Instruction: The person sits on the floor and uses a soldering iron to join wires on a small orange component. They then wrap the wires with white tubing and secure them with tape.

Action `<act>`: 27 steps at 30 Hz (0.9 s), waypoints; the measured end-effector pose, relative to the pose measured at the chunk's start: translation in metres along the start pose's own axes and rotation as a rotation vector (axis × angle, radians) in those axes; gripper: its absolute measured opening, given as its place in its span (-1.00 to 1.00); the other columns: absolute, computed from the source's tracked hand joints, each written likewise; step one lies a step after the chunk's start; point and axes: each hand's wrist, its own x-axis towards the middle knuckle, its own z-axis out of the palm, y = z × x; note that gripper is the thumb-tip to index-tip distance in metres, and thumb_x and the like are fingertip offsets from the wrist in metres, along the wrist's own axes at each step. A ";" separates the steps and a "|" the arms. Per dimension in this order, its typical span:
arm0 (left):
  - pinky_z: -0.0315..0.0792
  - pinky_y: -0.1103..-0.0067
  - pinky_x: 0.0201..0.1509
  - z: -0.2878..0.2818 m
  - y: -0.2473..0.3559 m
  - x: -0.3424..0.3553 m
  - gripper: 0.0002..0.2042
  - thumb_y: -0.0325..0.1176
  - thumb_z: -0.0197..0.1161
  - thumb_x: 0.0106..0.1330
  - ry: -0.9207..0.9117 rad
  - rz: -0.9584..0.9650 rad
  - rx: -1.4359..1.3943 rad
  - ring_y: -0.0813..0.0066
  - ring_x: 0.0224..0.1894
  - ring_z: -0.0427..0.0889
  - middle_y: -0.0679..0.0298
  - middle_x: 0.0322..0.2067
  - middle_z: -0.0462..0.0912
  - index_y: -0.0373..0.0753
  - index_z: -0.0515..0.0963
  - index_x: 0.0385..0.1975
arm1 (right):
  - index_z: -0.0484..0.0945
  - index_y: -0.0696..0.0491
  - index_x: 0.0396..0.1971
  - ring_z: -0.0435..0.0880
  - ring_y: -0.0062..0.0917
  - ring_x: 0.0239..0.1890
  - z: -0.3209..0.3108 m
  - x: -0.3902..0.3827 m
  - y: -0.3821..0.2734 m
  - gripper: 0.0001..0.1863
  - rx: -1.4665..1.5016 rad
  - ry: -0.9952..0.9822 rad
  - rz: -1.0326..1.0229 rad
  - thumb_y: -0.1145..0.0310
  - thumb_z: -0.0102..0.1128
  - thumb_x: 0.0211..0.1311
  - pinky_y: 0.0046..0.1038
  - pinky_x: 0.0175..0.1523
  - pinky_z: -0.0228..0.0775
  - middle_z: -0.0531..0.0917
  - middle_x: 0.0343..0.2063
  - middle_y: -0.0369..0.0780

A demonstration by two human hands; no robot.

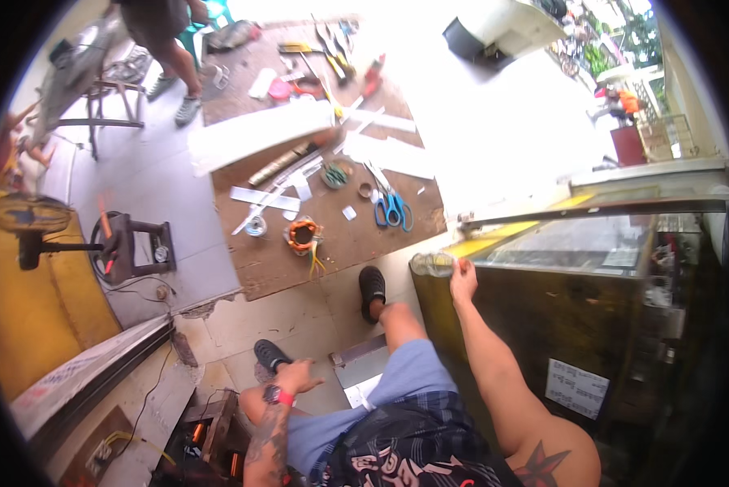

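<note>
Head view: a brown wooden work surface (pixel 259 268) spreads out ahead of the seated person, and a dark cabinet with a glass top (pixel 575 312) stands on the right. A fan (pixel 33 216) is at the far left, and a long white sheet (pixel 259 135) lies across the work surface. Blue-handled scissors (pixel 392 213) rest near its right edge, blades pointing away from the person. The left hand (pixel 294 377) hangs above the left knee, holding nothing, its fingers a little apart. The right hand (pixel 463 280) reaches to the cabinet's near left corner, thumb and fingers together on the right end of a clear round container (pixel 432 265), probably a jar or cup, though glare blurs it. An orange wound ring (pixel 291 236) with yellow leads sits near the front edge, with a green spool (pixel 334 173) beyond it and a small white piece (pixel 349 213) beside the scissors
</note>
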 end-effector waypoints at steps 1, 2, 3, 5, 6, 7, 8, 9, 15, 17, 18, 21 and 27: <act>0.51 0.21 0.37 0.015 -0.003 0.036 -0.17 0.23 0.48 0.21 -0.144 -0.065 -0.004 -0.06 0.34 0.58 -0.12 0.30 0.57 -0.20 0.46 0.37 | 0.59 0.11 0.19 0.76 -0.30 0.07 0.028 0.008 0.034 -0.51 -0.089 -0.022 -0.042 0.11 0.40 0.43 -0.28 0.22 0.53 0.77 -0.01 -0.04; 0.48 0.20 0.41 0.021 -0.001 0.091 -0.09 0.26 0.51 0.16 -0.272 -0.125 0.017 -0.06 0.37 0.56 -0.12 0.33 0.54 -0.19 0.42 0.42 | 0.58 0.11 0.21 0.75 -0.33 0.08 0.064 0.033 0.056 -0.52 -0.190 -0.005 0.002 0.14 0.39 0.45 -0.28 0.22 0.52 0.76 0.00 -0.06; 0.39 0.12 0.47 0.038 0.002 0.132 0.02 0.29 0.54 0.09 -0.281 -0.114 0.035 -0.09 0.42 0.49 -0.13 0.38 0.48 -0.18 0.33 0.48 | 0.57 0.11 0.20 0.74 -0.40 0.08 0.084 0.041 0.082 -0.56 -0.163 -0.040 0.011 0.19 0.38 0.47 -0.32 0.22 0.51 0.75 0.02 -0.08; 0.23 -0.03 0.55 0.086 0.005 0.189 0.19 0.34 0.58 -0.02 -0.254 -0.072 0.095 -0.14 0.50 0.37 -0.14 0.46 0.39 -0.15 0.17 0.58 | 0.56 0.11 0.18 0.73 -0.42 0.06 0.122 0.067 0.126 -0.58 -0.042 -0.046 0.029 0.21 0.37 0.48 -0.35 0.20 0.51 0.75 -0.01 -0.11; 0.17 -0.10 0.57 0.113 0.009 0.211 0.25 0.35 0.59 -0.06 -0.208 -0.052 0.120 -0.15 0.53 0.32 -0.14 0.48 0.35 -0.14 0.11 0.60 | 0.56 0.11 0.18 0.73 -0.44 0.04 0.137 0.078 0.148 -0.59 0.013 -0.063 0.040 0.22 0.37 0.48 -0.37 0.19 0.51 0.75 -0.03 -0.13; 0.10 -0.17 0.58 0.133 0.010 0.233 0.31 0.36 0.61 -0.10 -0.163 -0.035 0.158 -0.17 0.55 0.27 -0.14 0.50 0.32 -0.13 0.05 0.63 | 0.57 0.11 0.13 0.71 -0.48 0.00 0.146 0.091 0.167 -0.61 -0.032 -0.078 0.024 0.21 0.38 0.48 -0.41 0.17 0.50 0.75 -0.08 -0.15; 0.05 -0.21 0.58 0.149 0.010 0.250 0.32 0.35 0.61 -0.11 -0.127 -0.031 0.126 -0.17 0.57 0.24 -0.14 0.51 0.29 -0.13 0.04 0.63 | 0.57 0.10 0.06 0.69 -0.52 -0.09 0.163 0.109 0.184 -0.68 -0.020 -0.080 0.128 0.27 0.36 0.46 -0.42 0.12 0.51 0.73 -0.17 -0.21; 0.01 -0.25 0.58 0.168 0.008 0.256 0.34 0.35 0.62 -0.13 -0.114 -0.033 0.105 -0.17 0.58 0.20 -0.13 0.52 0.27 -0.13 0.03 0.64 | 0.57 0.10 0.01 0.67 -0.52 -0.12 0.170 0.124 0.202 -0.73 -0.028 -0.117 0.042 0.30 0.33 0.45 -0.42 0.09 0.50 0.71 -0.20 -0.23; 0.37 0.12 0.49 0.183 -0.032 0.293 0.23 0.33 0.55 -0.01 -0.441 0.039 -0.029 -0.17 0.41 0.49 -0.18 0.39 0.46 -0.22 0.10 0.61 | 0.51 0.08 -0.06 0.58 -0.51 -0.12 0.205 0.167 0.283 -0.84 0.112 -0.179 -0.146 0.41 0.18 0.43 -0.42 0.08 0.45 0.60 -0.22 -0.26; 0.38 0.13 0.48 0.172 -0.045 0.296 0.21 0.32 0.54 0.00 -0.478 0.074 -0.040 -0.17 0.39 0.50 -0.19 0.38 0.48 -0.23 0.12 0.60 | 0.52 0.09 -0.02 0.59 -0.52 -0.07 0.205 0.181 0.297 -0.79 0.138 -0.180 -0.105 0.39 0.22 0.44 -0.42 0.13 0.46 0.62 -0.16 -0.25; 0.39 0.14 0.47 0.164 -0.051 0.299 0.20 0.32 0.54 0.00 -0.488 0.086 -0.026 -0.17 0.39 0.51 -0.19 0.37 0.48 -0.24 0.13 0.59 | 0.52 0.10 0.01 0.59 -0.53 -0.05 0.205 0.188 0.300 -0.76 0.139 -0.168 0.049 0.37 0.26 0.45 -0.42 0.16 0.46 0.63 -0.13 -0.25; 0.41 0.16 0.46 0.140 -0.061 0.305 0.18 0.30 0.54 0.02 -0.507 0.109 0.009 -0.17 0.37 0.53 -0.19 0.35 0.51 -0.25 0.16 0.58 | 0.49 0.13 0.10 0.62 -0.47 0.00 0.203 0.199 0.308 -0.64 0.106 -0.173 -0.129 0.30 0.35 0.45 -0.38 0.20 0.47 0.63 -0.06 -0.19; 0.44 0.19 0.43 0.105 -0.070 0.321 0.12 0.27 0.53 0.05 -0.464 0.151 0.101 -0.18 0.34 0.56 -0.20 0.31 0.55 -0.28 0.22 0.54 | 0.31 0.19 0.12 0.73 -0.14 0.01 0.208 0.192 0.308 -0.56 -0.031 -0.047 -0.174 0.38 0.32 0.42 -0.18 0.17 0.54 0.64 -0.01 0.07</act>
